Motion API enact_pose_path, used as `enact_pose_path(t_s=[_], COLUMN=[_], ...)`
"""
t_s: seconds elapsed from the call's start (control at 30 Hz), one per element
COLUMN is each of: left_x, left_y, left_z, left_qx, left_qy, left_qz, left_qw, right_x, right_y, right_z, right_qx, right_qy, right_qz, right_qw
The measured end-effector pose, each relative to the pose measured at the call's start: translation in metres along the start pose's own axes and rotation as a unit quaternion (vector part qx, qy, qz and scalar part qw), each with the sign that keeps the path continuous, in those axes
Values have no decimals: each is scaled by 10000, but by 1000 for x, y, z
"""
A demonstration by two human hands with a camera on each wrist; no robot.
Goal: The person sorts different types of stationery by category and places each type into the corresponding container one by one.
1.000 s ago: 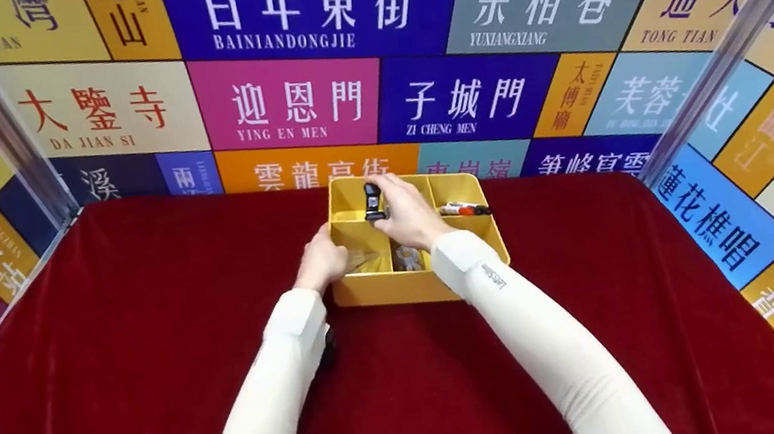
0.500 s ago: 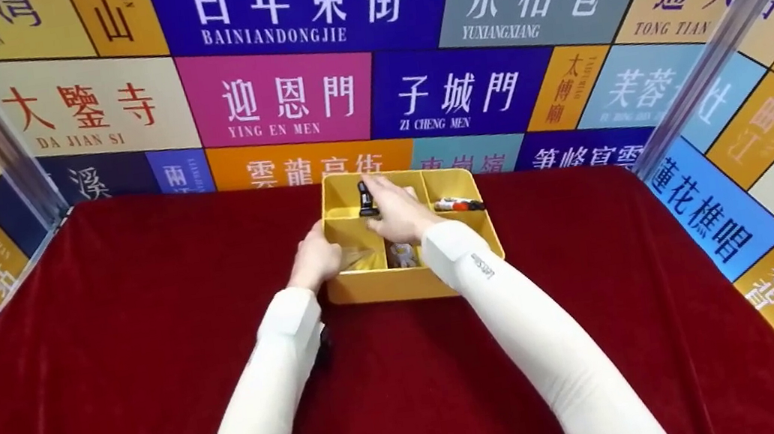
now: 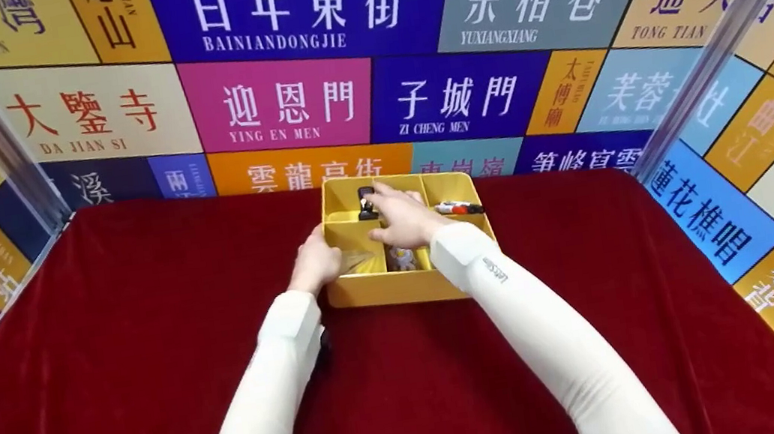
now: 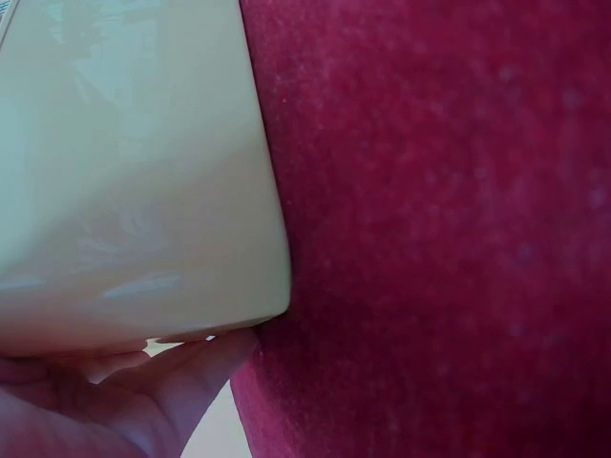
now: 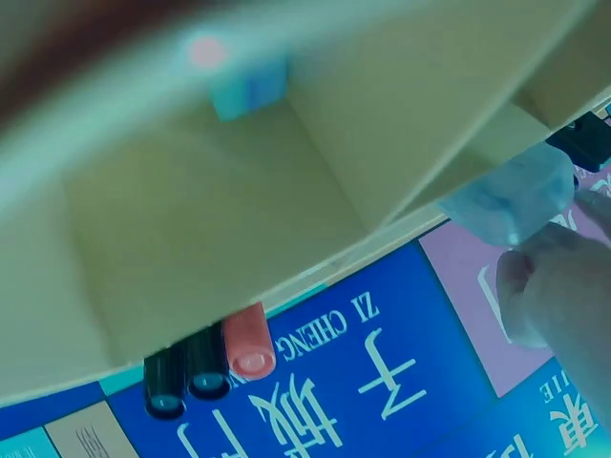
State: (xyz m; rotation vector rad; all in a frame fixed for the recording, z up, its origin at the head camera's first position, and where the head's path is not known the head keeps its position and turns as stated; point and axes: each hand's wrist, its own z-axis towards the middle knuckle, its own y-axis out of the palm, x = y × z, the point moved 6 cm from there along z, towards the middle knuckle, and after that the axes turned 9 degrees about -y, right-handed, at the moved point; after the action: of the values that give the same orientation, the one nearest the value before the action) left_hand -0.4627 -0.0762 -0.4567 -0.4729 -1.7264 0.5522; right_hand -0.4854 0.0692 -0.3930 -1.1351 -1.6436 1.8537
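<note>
A yellow compartment box stands on the red cloth in the head view. At its left wall, my left hand grips the side; the left wrist view shows those fingers against the box's pale-looking wall. My right hand hovers over the dividers with fingers spread. A small black object stands in the back left compartment, beside the right fingertips. In the right wrist view, the right hand is next to a translucent pale thing, whose kind is unclear.
Red and black markers lean in the back right compartment. A patterned item sits in the front middle one, and something clear in the front left. Lettered panels rise behind the cloth.
The black object has gone lower into the back left compartment, and the right fingers have loosened from it. My left hand stays at the box's left side.
</note>
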Motion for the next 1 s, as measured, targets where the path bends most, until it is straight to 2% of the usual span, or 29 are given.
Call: enact_pose_path(t_s=[0.23, 0.53, 0.77, 1.0], left_x=[-3, 1, 0, -2], left_y=[2, 3, 2, 2], left_z=[2, 1, 2, 5], left_qx=[19, 2, -9, 150], left_qy=[-26, -37, -75, -171], left_qz=[91, 108, 158, 321], left_qw=[10000, 9999, 9998, 9992], right_x=[0, -2, -4, -2], right_y=[-4, -8, -10, -22], right_z=[1, 3, 2, -9], right_qx=[540, 1253, 1291, 1527], right_qy=[-46, -112, -165, -178], right_qz=[-139, -495, -527, -136], right_qw=[9984, 9908, 9901, 9880])
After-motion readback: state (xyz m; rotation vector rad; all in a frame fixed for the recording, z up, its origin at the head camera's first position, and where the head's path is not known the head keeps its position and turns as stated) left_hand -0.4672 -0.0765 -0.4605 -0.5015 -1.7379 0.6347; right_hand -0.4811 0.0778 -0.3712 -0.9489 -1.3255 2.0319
